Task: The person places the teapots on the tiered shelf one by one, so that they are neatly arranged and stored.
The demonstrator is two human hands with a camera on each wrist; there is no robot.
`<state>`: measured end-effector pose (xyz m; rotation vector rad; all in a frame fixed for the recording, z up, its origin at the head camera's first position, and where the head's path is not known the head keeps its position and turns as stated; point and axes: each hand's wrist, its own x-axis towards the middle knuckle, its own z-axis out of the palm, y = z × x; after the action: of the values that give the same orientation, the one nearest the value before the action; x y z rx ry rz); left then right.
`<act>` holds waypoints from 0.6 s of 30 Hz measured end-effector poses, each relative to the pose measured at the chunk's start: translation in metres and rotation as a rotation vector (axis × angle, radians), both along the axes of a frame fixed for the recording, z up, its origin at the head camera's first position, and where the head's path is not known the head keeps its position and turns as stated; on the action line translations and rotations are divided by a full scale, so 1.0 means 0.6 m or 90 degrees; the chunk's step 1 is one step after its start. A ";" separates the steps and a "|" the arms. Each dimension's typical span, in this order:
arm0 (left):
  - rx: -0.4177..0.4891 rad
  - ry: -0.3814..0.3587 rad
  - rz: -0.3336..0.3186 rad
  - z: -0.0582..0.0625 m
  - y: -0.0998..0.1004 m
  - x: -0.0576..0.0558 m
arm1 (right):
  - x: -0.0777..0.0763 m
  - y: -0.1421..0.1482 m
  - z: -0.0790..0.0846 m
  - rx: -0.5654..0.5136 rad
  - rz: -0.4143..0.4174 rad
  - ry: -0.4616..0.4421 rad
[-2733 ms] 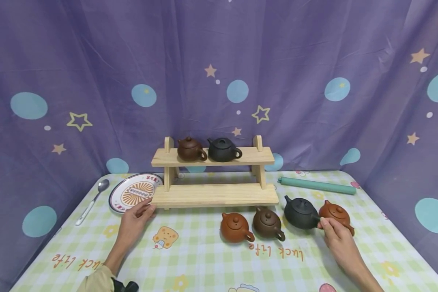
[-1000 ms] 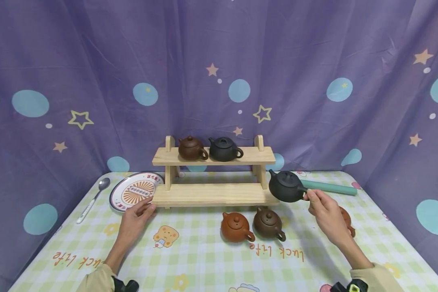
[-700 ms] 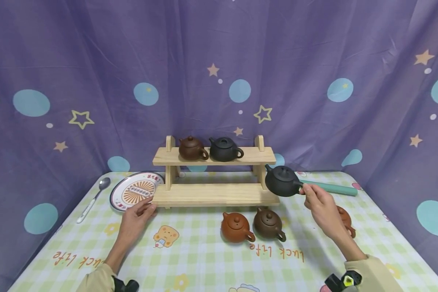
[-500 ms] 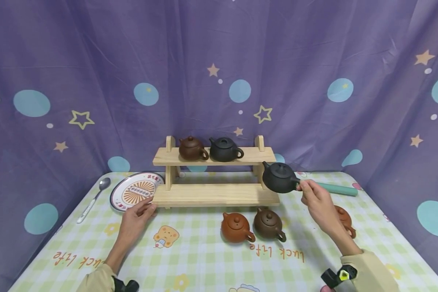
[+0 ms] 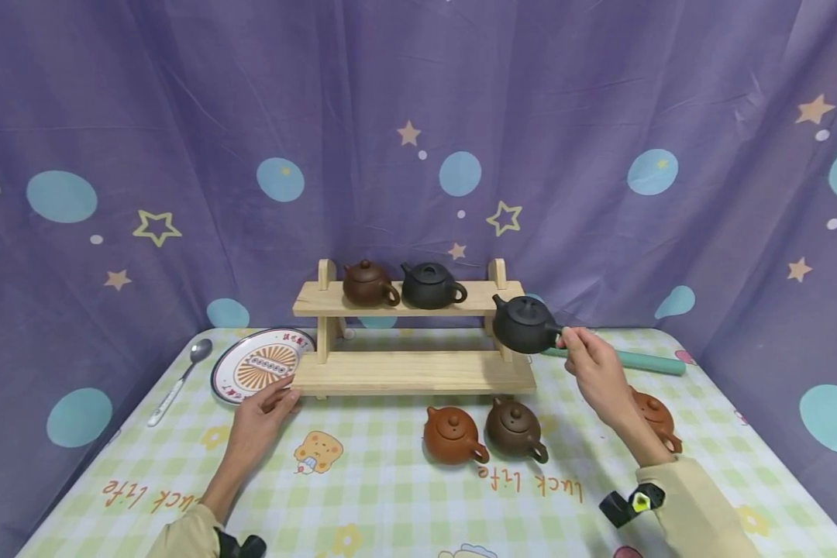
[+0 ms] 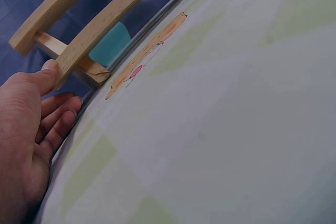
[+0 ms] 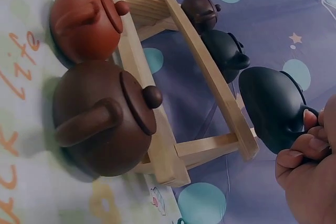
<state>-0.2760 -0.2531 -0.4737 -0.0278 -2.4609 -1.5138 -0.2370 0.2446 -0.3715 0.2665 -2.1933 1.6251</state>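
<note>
My right hand (image 5: 595, 373) pinches a black teapot (image 5: 525, 324) by its handle and holds it in the air at the right end of the two-tier wooden shelf (image 5: 411, 373). The right wrist view shows the fingers curled round that handle, the pot beside the upper board. My left hand (image 5: 260, 422) grips the left end of the lower board; its thumb (image 6: 50, 66) lies on the board end, with the other fingers below. On the upper board stand a dark brown teapot (image 5: 368, 285) and another black teapot (image 5: 428, 285).
In front of the shelf stand an orange-brown teapot (image 5: 450, 435) and a brown teapot (image 5: 512, 428). Another orange-brown teapot (image 5: 654, 415) is partly behind my right wrist. A plate (image 5: 233, 380) and a spoon (image 5: 181, 380) lie left; a green rod (image 5: 649, 362) lies right.
My right hand has lifted the black teapot off the table at right and carried it up and left to the shelf's upper right end. My left hand stays on the shelf.
</note>
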 end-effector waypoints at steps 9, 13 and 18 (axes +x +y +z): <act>-0.010 -0.005 0.001 0.004 0.000 0.002 | -0.024 -0.010 0.010 0.008 -0.008 0.007; -0.007 0.000 0.000 0.004 0.000 0.002 | -0.034 -0.014 0.013 -0.005 -0.001 0.014; 0.024 0.011 -0.005 0.001 0.002 0.000 | -0.045 -0.019 0.014 -0.006 -0.007 0.026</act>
<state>-0.2760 -0.2521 -0.4733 -0.0440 -2.4210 -1.5575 -0.2637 0.2329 -0.3629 0.2821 -2.1524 1.6088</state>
